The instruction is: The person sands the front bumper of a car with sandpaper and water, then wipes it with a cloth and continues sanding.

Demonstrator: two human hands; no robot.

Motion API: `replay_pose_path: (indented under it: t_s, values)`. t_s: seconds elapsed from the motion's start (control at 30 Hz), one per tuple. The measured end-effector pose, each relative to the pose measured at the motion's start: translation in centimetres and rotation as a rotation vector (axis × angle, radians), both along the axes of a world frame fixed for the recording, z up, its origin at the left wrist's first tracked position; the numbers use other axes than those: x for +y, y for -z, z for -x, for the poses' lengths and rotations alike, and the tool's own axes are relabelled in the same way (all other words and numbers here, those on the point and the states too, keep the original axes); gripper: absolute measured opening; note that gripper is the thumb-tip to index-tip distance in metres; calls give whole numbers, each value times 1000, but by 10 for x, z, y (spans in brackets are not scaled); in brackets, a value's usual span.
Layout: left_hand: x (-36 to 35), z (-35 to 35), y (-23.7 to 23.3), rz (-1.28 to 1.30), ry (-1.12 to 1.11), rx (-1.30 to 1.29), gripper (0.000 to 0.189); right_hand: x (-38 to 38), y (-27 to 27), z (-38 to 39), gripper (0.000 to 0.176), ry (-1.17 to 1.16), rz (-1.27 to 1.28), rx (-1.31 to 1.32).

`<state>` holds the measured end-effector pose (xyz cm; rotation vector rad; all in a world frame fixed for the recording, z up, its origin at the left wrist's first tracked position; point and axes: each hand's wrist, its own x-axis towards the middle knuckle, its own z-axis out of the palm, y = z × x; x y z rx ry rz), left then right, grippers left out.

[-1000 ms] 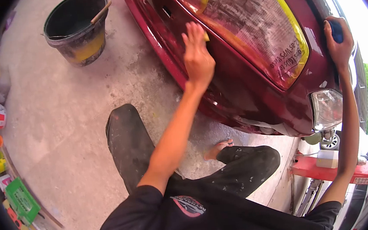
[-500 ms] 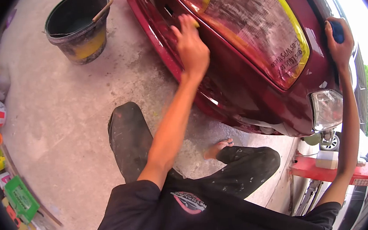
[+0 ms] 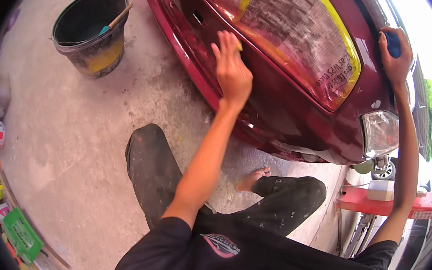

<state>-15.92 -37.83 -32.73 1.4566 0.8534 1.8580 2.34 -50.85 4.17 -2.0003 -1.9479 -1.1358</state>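
A glossy dark red car body (image 3: pixel 285 108) fills the upper right, its window masked with paper (image 3: pixel 288 20) edged in yellow tape. The grey concrete floor (image 3: pixel 72 137) lies below, with a round black plastic bucket (image 3: pixel 89 33) near its far edge, well apart from the car. The left hand (image 3: pixel 232 72) lies flat on the red panel just beside the masked window's lower edge, fingers pinning a small yellow sanding pad (image 3: pixel 239 45) against the paint. At the car's right edge, the right hand (image 3: pixel 396 57) is clenched around a small blue block (image 3: pixel 393 43).
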Motion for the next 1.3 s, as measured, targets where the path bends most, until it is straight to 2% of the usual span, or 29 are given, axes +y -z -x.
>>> replay_pose_path:
  t_s: [0.1,0.17,0.23,0.3,0.4,0.5,0.57,0.63,0.73,0.83,0.87,0.9,0.97,1.03,1.1,1.17,1.23,1.3]
  values:
    - [56,3,-16,107,-15,-39,41,-1,-2,1,18,0,3,11]
    - [33,9,-13,75,17,4,41,0,0,1,18,4,-5,25]
    - [-28,7,2,-4,90,-61,44,1,-3,-4,17,-18,-2,3]
    - [-21,6,12,-53,60,27,44,-1,0,-4,17,-12,7,0]
    - [41,8,-9,77,36,-31,42,-1,-2,0,17,9,-2,4]
    - [16,17,-8,81,158,-74,44,0,3,2,17,7,-8,23]
    - [-38,13,18,26,187,-36,45,1,0,-3,17,-10,-5,7]
    - [-17,10,18,-46,99,33,44,0,-1,1,17,7,-10,-15]
    - [44,10,-7,74,60,-23,42,3,-2,5,17,19,-16,-15]
    - [12,5,-13,86,34,-41,42,0,3,-1,18,5,-20,12]
    - [-21,8,-16,19,44,1,44,0,0,-4,18,-8,-19,11]
    - [-55,8,-14,-7,158,4,45,0,-1,-3,18,-6,-13,7]
    - [-70,12,-7,-64,223,31,47,0,0,2,18,-1,-2,3]
    - [-21,8,-8,-64,46,92,43,-1,-1,-1,19,0,-2,-11]
    - [38,9,-16,167,64,-33,40,-1,-2,-2,19,5,3,5]
    - [31,8,-20,162,49,-24,42,0,-2,-1,18,9,6,48]
    - [-41,8,-26,-7,79,3,42,2,-2,-2,18,-12,-16,20]
    - [-91,0,-13,-30,224,9,47,0,-1,-2,18,-15,-15,13]
